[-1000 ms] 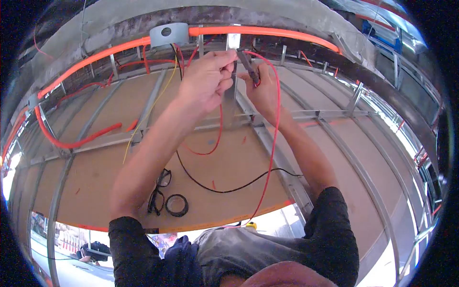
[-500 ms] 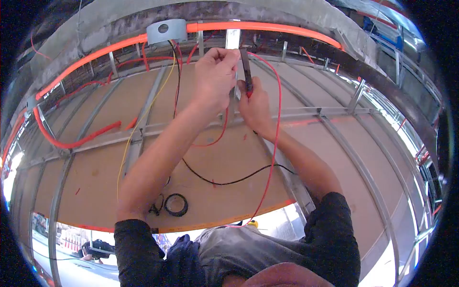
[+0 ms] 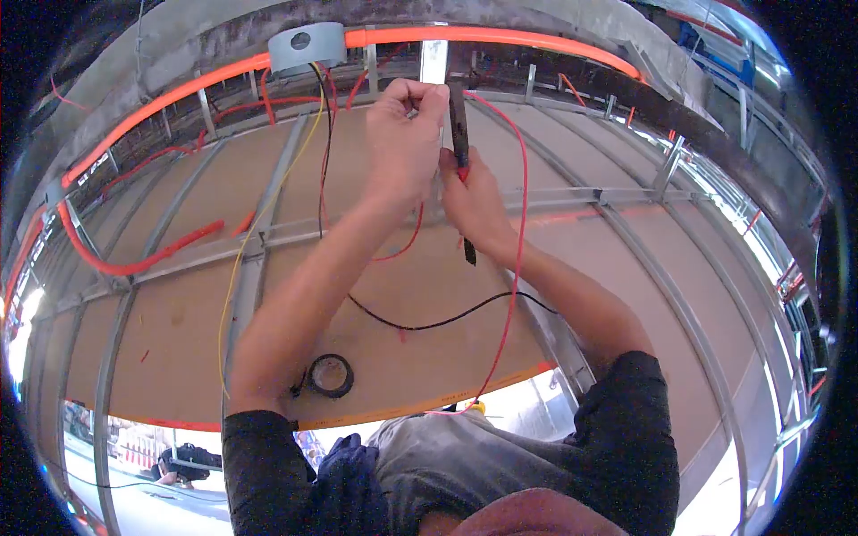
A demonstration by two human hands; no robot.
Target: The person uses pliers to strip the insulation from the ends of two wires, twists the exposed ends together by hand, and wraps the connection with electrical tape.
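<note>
My left hand (image 3: 407, 138) is raised with thumb and fingers pinched together beside the jaws of dark pliers (image 3: 459, 125). It seems to pinch the red wire (image 3: 524, 179), though the exact grip is hidden. From the jaws the wire arcs right and hangs down; another red length shows below my left hand. My right hand (image 3: 478, 201) is wrapped round the pliers, whose red part shows at the fingers and whose dark handle end pokes out beneath. A black wire (image 3: 429, 326) and a yellow wire (image 3: 268, 210) hang down by my left arm.
A grey junction box (image 3: 281, 52) sits on the orange conduit (image 3: 500, 38) overhead. Metal studs (image 3: 657, 281) cross the brown board (image 3: 429, 357). A black tape roll (image 3: 345, 386) is near my left elbow. Another person (image 3: 188, 463) is low at left.
Both hands stay together at nearly the same place, and the view has shifted slightly. The dark handle end now shows below my right hand.
</note>
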